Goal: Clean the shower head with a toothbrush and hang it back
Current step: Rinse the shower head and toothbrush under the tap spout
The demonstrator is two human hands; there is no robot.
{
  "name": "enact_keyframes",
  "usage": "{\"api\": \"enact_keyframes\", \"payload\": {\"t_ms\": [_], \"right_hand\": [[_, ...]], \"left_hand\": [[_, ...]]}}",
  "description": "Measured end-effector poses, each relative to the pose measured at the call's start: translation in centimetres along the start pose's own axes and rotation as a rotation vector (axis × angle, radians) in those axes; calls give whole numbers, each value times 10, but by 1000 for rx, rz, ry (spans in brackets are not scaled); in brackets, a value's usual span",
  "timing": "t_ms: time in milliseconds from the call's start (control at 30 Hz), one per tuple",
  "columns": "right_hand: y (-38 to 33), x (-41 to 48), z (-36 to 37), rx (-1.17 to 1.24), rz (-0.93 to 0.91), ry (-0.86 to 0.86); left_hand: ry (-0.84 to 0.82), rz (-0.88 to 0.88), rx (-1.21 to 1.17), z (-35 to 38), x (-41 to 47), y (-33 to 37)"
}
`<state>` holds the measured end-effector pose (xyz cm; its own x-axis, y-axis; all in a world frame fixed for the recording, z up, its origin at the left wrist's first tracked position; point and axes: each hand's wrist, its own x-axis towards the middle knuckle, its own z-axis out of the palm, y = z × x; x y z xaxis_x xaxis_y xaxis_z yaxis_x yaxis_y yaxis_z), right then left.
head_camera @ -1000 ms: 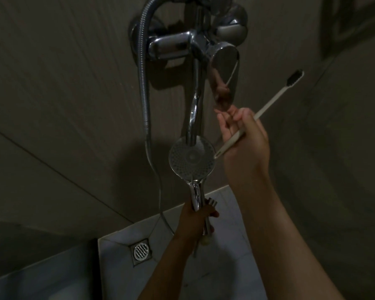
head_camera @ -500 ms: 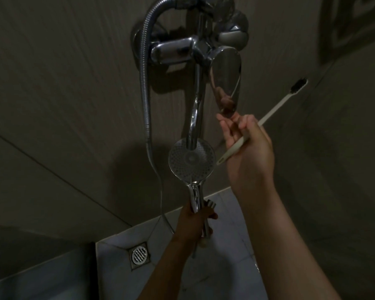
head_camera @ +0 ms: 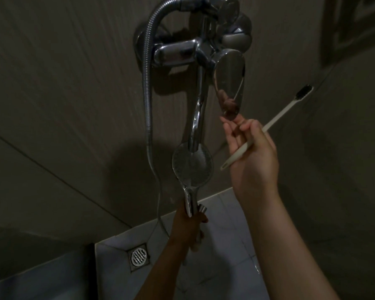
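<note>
Both hands were occupied: my left hand [head_camera: 187,228] gripped the shower head [head_camera: 192,164] by its handle, face toward me, beneath the spout [head_camera: 198,113]. My right hand [head_camera: 252,158] clasped the toothbrush [head_camera: 277,116], fingertips near the tap lever [head_camera: 230,81].

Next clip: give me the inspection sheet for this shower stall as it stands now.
Surface: pale tiled floor with a square drain in the corner.
Job's things: shower head off its hanger, held under the tap spout; toothbrush, dark bristles pointing up and away from the shower head.
Clutter: nothing seen.
Hands: left hand grips the shower head's handle; right hand holds the toothbrush, fingertips at the mixer lever.
Cables: metal hose hangs from the mixer down to the handle.
Surroundings: dim, dark tiled walls.
</note>
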<state>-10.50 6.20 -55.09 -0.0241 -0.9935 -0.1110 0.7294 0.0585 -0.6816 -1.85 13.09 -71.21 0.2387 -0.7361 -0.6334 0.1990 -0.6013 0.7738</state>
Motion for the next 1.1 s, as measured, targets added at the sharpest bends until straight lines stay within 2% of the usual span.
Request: {"api": "enact_keyframes", "payload": {"t_ms": [733, 1100], "right_hand": [[15, -5, -17, -103, -41, 51], [21, -14, -38, -119, -77, 202]], "left_hand": [[-73, 55, 59, -14, -8, -7], [-149, 91, 70, -18, -16, -3]]}}
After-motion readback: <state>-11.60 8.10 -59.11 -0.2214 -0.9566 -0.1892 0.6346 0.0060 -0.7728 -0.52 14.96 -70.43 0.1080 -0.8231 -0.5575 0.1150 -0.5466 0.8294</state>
